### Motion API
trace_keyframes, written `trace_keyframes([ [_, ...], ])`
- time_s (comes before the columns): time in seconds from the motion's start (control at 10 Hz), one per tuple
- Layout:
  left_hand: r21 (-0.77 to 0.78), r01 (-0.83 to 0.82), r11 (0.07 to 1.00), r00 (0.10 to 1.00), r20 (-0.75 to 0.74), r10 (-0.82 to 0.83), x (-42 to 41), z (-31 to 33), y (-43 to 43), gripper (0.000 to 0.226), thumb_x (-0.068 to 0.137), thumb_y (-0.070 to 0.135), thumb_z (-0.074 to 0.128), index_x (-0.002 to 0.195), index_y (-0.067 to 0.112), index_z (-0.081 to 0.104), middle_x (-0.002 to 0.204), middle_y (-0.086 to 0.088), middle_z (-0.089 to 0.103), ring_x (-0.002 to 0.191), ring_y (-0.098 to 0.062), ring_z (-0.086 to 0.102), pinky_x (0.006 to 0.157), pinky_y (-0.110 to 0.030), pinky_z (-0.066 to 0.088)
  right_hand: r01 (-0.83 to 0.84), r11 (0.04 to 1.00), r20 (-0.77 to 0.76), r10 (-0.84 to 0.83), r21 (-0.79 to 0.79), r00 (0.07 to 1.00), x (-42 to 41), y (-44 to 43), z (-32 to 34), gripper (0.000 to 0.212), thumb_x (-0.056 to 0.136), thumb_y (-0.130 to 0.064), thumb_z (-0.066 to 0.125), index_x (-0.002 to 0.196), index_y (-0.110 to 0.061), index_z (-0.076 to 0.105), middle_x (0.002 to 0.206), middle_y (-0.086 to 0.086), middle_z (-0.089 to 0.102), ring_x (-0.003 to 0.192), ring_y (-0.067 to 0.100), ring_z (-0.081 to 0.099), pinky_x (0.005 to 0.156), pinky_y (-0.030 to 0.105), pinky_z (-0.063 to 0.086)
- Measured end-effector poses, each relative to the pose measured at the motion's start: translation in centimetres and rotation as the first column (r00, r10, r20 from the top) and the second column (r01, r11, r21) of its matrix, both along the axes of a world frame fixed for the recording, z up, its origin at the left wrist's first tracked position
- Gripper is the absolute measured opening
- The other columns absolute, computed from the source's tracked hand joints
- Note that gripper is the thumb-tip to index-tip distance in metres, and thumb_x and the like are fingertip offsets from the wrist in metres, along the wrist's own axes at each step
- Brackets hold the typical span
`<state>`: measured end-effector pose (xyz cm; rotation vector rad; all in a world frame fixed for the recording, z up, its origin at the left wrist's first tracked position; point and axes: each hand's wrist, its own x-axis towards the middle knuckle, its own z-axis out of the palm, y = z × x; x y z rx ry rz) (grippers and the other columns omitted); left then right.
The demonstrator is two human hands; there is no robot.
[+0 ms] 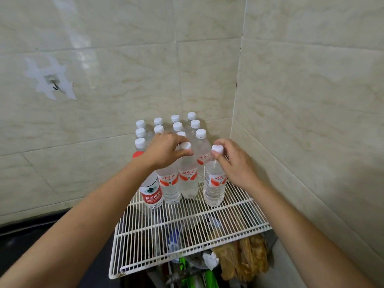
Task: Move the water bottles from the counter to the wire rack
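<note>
A tiled wall (116,65) corner backs a white wire rack (187,229); the dark counter (31,246) shows at lower left, with no bottles visible on it. We see the left hand (166,150) closed from above around the neck of one bottle (188,175), thumb and fingers pinching just below its white cap (185,145). The right hand (234,161) likewise grips the cap and neck of a second bottle (214,183), fingertips wrapped over the top. Both bottles stand upright on the wires, or very nearly so; we cannot tell whether their bases already bear weight.

We judge the neck grip to be chosen because the bottles are packed closely, leaving no room for a hand around the body. The left bottle sits in the front row, touching its neighbours; the right one stands just beside that row, nearer the rack's right edge, apparently extending it. Behind them, white-capped bottles (178,125) fill the rack's back corner in tidy rows, and a red-capped bottle (150,190) stands at the front row's left end. Filling from the back corner forward keeps the rack's front edge free.

Both forearms reach forward and converge over the rack, wrists bent slightly downward, palms facing inward. Bags (243,256) and clutter lie beneath the rack. Most of the task looks complete.
</note>
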<state>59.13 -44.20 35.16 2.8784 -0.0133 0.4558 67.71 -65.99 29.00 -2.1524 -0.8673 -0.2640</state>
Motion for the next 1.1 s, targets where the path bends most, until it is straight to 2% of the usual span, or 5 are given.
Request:
trace_keyframes([
  [0.1,-0.092,-0.021,0.996,0.999,0.03,0.024,0.0,-1.8,0.8,0.018,0.088,0.048,0.071,0.081,0.032,0.066,0.074,0.003,0.064,0.078,-0.022,0.061,0.064,-0.036,0.046,-0.021,1.0,0.01,0.021,-0.008,1.0,0.7,1.5,0.9,0.024,0.1,-0.044,0.054,0.12,-0.029,0.056,0.115,-0.007,0.067,0.096,0.018,0.064,0.082,0.04,0.051],
  [0.3,-0.041,-0.019,0.999,0.998,0.063,0.022,0.4,-2.7,0.8,0.044,0.086,0.047,0.073,0.124,0.024,0.066,0.102,-0.002,0.073,0.092,-0.02,0.064,0.075,-0.038,0.052,-0.015,1.0,0.0,0.015,-0.024,1.0,1.9,3.5,0.6,0.036,0.101,-0.04,0.056,0.133,-0.023,0.056,0.125,0.003,0.064,0.102,0.022,0.063,0.084,0.034,0.048],
  [0.5,-0.098,-0.042,0.994,0.996,0.071,0.049,0.7,-3.0,0.7,0.042,0.084,0.047,0.075,0.12,0.027,0.068,0.101,0.003,0.073,0.088,-0.015,0.064,0.076,-0.039,0.055,0.071,0.997,0.076,-0.069,-0.034,0.995,1.7,4.5,0.5,0.029,0.1,-0.041,0.056,0.119,-0.02,0.058,0.117,0.005,0.064,0.096,0.027,0.065,0.079,0.041,0.052],
  [0.9,-0.099,-0.035,0.994,0.999,0.034,0.038,0.5,-2.9,1.1,0.043,0.085,0.044,0.076,0.122,0.026,0.067,0.105,0.004,0.073,0.087,-0.01,0.059,0.071,-0.029,0.044,0.112,0.991,0.226,-0.124,0.068,0.966,0.1,4.7,-1.3,0.03,0.097,-0.037,0.061,0.11,-0.01,0.059,0.103,0.01,0.063,0.076,0.031,0.065,0.061,0.029,0.039],
  [1.1,0.15,-0.086,0.985,0.982,0.181,0.058,-1.1,-2.2,0.9,0.071,0.088,0.061,0.059,0.143,0.015,0.052,0.134,-0.008,0.061,0.123,-0.03,0.054,0.098,-0.045,0.046,0.097,0.994,0.204,-0.083,-0.056,0.975,0.2,3.5,-0.2,0.038,0.101,-0.054,0.045,0.128,-0.027,0.05,0.123,0.0,0.053,0.096,0.027,0.065,0.075,0.043,0.055],
])
